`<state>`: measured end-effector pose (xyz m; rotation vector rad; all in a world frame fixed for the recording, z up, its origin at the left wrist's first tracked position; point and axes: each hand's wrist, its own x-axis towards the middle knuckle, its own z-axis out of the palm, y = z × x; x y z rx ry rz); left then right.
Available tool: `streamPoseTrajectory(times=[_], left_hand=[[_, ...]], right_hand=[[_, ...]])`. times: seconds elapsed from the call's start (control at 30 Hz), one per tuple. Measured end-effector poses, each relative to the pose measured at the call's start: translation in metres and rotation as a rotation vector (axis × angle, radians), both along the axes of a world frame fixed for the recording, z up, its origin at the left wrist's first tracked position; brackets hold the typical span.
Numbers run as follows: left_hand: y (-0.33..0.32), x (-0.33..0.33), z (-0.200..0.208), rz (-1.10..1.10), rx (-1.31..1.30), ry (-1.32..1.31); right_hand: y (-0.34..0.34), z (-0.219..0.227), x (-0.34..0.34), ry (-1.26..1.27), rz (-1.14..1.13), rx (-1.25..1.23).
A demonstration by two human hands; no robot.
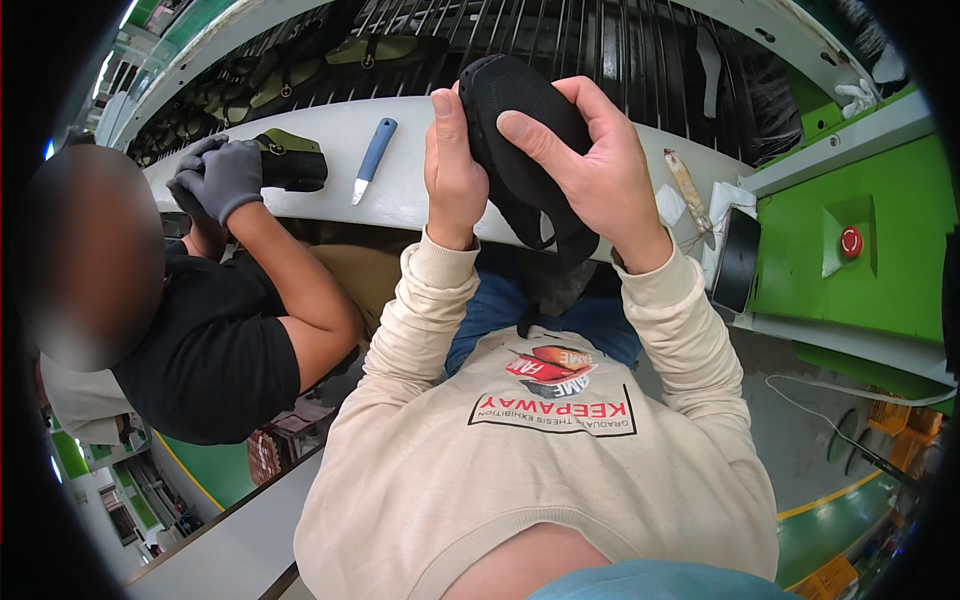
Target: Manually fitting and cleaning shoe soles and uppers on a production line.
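Note:
A black shoe (512, 92) with a textured surface and a dangling strap is held up over the front edge of the white table. My left hand (456, 180) grips its left side, thumb pointing up along the edge. On the other side my right hand (606, 160) is closed around it, thumb pressed across the black material and fingers behind. The fingers behind the shoe are partly hidden. To the left on the table lies a blue-handled scraper (375, 160) with a short pale blade, apart from both hands.
A co-worker's gloved hands (225, 175) hold an olive and black shoe (292, 160) at left. Beyond the table, a roller conveyor (560, 40) carries several shoes. At right are a brush-like tool (685, 182), a black tray-like object (737, 260) and a green machine panel (800, 270) with a red button (851, 242).

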<state>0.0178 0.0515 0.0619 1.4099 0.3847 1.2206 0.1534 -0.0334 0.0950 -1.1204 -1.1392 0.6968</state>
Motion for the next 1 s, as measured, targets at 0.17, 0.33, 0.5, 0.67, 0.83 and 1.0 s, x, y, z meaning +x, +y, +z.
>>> streamPoseTrajectory(times=[0.17, 0.33, 0.5, 0.67, 0.83, 1.0], left_hand=[[-0.002, 0.003, 0.006, 0.063, -0.003, 0.002], [0.006, 0.007, 0.005, 0.047, 0.026, -0.008], [0.011, 0.013, 0.0, 0.067, 0.06, -0.013], [0.014, 0.018, -0.001, 0.078, 0.108, 0.04], [0.011, 0.02, -0.002, 0.119, 0.161, 0.051], [0.003, 0.011, 0.0, 0.16, 0.33, 0.114]], right_hand=[[0.008, -0.003, 0.001, -0.073, -0.044, 0.012], [0.016, -0.005, 0.005, -0.098, -0.079, 0.014], [0.021, -0.012, 0.007, -0.1, -0.108, 0.026], [0.023, -0.017, 0.013, -0.084, -0.121, 0.063], [0.018, -0.014, 0.015, -0.114, -0.13, 0.04], [0.008, -0.012, 0.012, -0.089, -0.096, 0.059]])
